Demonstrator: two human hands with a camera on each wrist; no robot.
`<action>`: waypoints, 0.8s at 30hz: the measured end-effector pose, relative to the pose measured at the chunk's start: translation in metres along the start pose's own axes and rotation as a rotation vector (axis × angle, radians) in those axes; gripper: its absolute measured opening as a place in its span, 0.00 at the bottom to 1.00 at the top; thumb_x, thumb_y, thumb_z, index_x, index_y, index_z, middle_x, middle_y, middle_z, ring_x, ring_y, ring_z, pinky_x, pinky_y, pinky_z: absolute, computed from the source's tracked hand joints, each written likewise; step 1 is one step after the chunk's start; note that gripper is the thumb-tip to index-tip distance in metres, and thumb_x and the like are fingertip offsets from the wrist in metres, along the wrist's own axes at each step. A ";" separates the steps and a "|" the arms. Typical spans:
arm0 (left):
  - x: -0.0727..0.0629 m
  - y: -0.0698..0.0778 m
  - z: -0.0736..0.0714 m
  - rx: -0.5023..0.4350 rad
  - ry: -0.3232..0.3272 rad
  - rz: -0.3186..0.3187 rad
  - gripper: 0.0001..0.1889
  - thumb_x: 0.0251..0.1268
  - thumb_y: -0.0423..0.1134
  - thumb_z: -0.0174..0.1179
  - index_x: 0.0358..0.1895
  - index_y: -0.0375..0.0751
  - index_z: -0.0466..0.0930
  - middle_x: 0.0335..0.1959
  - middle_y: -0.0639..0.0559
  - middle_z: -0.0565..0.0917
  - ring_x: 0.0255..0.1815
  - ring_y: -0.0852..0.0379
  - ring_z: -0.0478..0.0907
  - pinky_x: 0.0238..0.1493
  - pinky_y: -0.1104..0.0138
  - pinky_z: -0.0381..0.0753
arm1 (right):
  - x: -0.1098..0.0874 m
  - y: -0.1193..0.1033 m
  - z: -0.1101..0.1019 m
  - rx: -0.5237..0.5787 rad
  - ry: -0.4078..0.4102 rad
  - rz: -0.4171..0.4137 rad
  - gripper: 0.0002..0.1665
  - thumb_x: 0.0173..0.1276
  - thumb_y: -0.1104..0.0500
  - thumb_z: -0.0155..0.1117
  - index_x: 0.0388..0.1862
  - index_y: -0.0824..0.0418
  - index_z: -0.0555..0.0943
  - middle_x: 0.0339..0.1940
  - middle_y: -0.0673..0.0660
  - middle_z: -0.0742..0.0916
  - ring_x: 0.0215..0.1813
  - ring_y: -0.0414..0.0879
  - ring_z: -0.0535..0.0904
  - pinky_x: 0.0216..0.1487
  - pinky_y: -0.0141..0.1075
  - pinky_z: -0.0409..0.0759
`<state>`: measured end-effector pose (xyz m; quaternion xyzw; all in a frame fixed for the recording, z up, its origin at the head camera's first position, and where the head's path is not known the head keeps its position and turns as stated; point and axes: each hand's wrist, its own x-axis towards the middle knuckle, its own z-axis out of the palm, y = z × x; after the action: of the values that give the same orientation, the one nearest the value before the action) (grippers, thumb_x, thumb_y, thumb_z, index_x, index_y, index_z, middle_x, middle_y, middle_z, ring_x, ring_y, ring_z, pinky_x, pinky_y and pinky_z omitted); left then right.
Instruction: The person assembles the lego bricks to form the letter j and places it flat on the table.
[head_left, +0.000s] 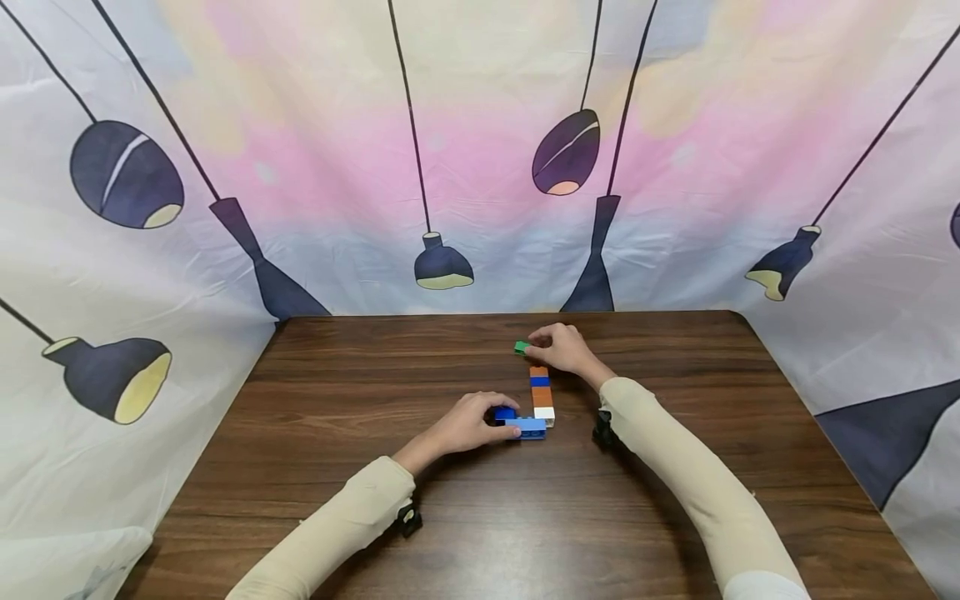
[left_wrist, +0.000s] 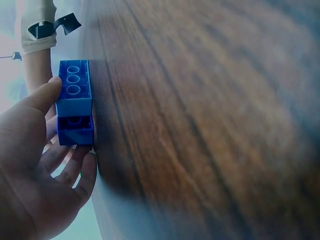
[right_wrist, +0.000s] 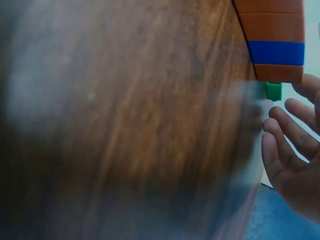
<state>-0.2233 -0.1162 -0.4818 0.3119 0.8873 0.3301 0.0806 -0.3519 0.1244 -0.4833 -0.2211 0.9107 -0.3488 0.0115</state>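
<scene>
My left hand (head_left: 471, 423) holds a light blue toy brick (head_left: 527, 428), its thumb against the near side. A dark blue brick (head_left: 504, 413) sits by it, close to the fingers. In the left wrist view, the light blue brick (left_wrist: 75, 82) lies on its side, hollow underside showing, with the dark blue brick (left_wrist: 76, 132) at its end. Beside them runs a row with a white brick (head_left: 544, 414), an orange-brown brick (head_left: 542, 398) and a blue brick (head_left: 540, 382). My right hand (head_left: 561, 347) reaches around a small green brick (head_left: 521, 347); its fingers (right_wrist: 287, 127) look spread and apart from it.
A dark wood-grain table (head_left: 360, 367) carries the bricks, and its far edge meets a hanging cloth (head_left: 337, 167) printed with lamps. The orange-brown end of the row (head_left: 538, 372) stands just in front of the right hand.
</scene>
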 end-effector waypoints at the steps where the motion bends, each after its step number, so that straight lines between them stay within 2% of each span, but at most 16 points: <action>1: 0.000 0.000 0.000 0.000 -0.002 -0.001 0.23 0.70 0.54 0.65 0.62 0.47 0.82 0.59 0.50 0.84 0.58 0.54 0.79 0.55 0.58 0.79 | 0.001 0.000 0.001 -0.004 -0.001 0.000 0.21 0.73 0.51 0.69 0.58 0.63 0.86 0.48 0.58 0.90 0.44 0.49 0.86 0.48 0.46 0.83; 6: 0.002 -0.002 0.002 -0.004 -0.013 -0.005 0.24 0.70 0.56 0.65 0.63 0.48 0.82 0.59 0.51 0.84 0.58 0.55 0.80 0.55 0.59 0.79 | 0.001 0.001 0.002 -0.021 -0.010 -0.005 0.18 0.73 0.53 0.68 0.55 0.62 0.88 0.44 0.57 0.91 0.34 0.43 0.84 0.40 0.41 0.82; 12: 0.003 -0.003 0.002 -0.015 -0.012 -0.001 0.25 0.70 0.56 0.65 0.63 0.48 0.82 0.60 0.50 0.83 0.59 0.54 0.79 0.57 0.57 0.79 | -0.003 0.002 -0.004 -0.027 -0.030 -0.017 0.15 0.73 0.55 0.68 0.53 0.62 0.89 0.42 0.57 0.92 0.26 0.40 0.79 0.32 0.36 0.75; 15: 0.003 -0.004 0.002 -0.014 -0.010 -0.001 0.24 0.70 0.56 0.65 0.63 0.48 0.82 0.60 0.50 0.83 0.59 0.54 0.79 0.57 0.57 0.79 | -0.008 0.003 -0.006 -0.029 -0.047 -0.025 0.16 0.73 0.55 0.68 0.53 0.62 0.89 0.44 0.59 0.92 0.25 0.41 0.78 0.32 0.36 0.74; 18: 0.002 -0.004 0.001 -0.018 -0.008 0.000 0.24 0.70 0.56 0.65 0.62 0.48 0.82 0.60 0.50 0.83 0.59 0.54 0.80 0.56 0.57 0.79 | -0.011 0.005 -0.008 -0.036 -0.058 -0.034 0.16 0.73 0.55 0.69 0.54 0.62 0.89 0.47 0.59 0.91 0.27 0.40 0.81 0.33 0.36 0.76; 24: 0.000 -0.006 -0.001 -0.023 -0.006 -0.001 0.24 0.70 0.56 0.65 0.63 0.47 0.82 0.60 0.49 0.84 0.59 0.54 0.80 0.57 0.57 0.79 | -0.015 0.007 -0.008 -0.042 -0.059 -0.057 0.16 0.72 0.55 0.69 0.53 0.61 0.89 0.47 0.58 0.91 0.37 0.44 0.86 0.40 0.40 0.83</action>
<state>-0.2265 -0.1201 -0.4844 0.3113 0.8834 0.3393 0.0872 -0.3431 0.1404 -0.4834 -0.2574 0.9103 -0.3233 0.0238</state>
